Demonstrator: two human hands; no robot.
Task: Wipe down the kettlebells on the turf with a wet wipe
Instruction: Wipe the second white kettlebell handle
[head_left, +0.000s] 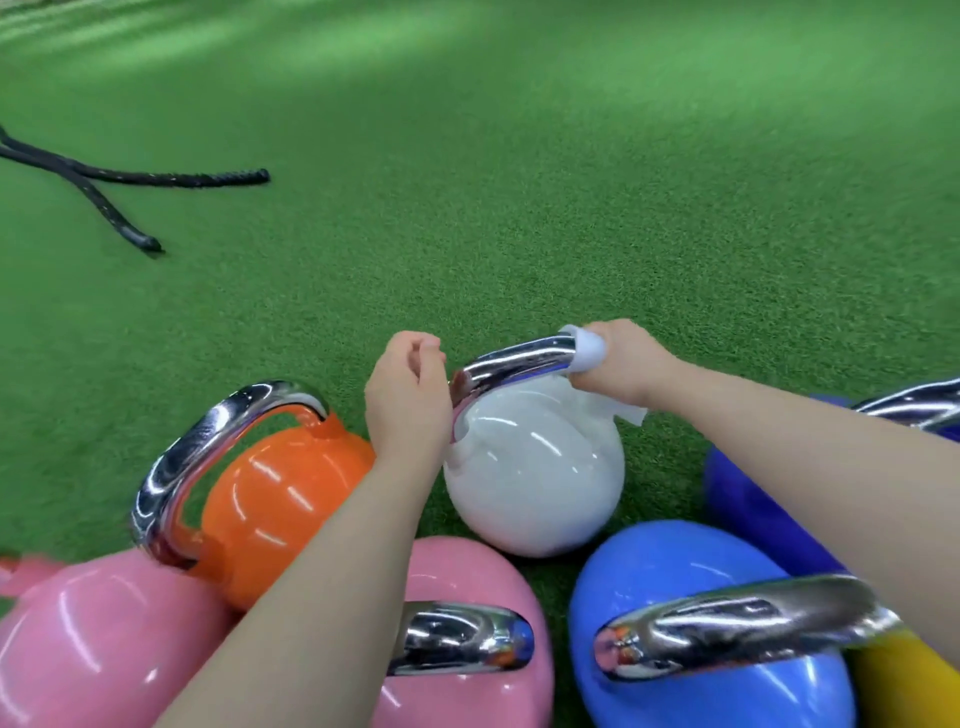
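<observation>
A white kettlebell (535, 483) with a chrome handle (519, 358) stands on the green turf (519, 208). My right hand (623, 364) grips a white wet wipe (589, 351) wrapped round the right end of that handle; a corner of the wipe hangs below my wrist. My left hand (408, 389) is right beside the handle's left end, its fingers curled into a loose fist with nothing visible in it.
Packed around it are an orange kettlebell (275, 499), two pink kettlebells (104, 639) (467, 582), a light blue kettlebell (675, 571), a dark blue kettlebell (748, 499) and a yellow kettlebell (904, 680). Black battle ropes (130, 179) lie far left. Open turf stretches ahead.
</observation>
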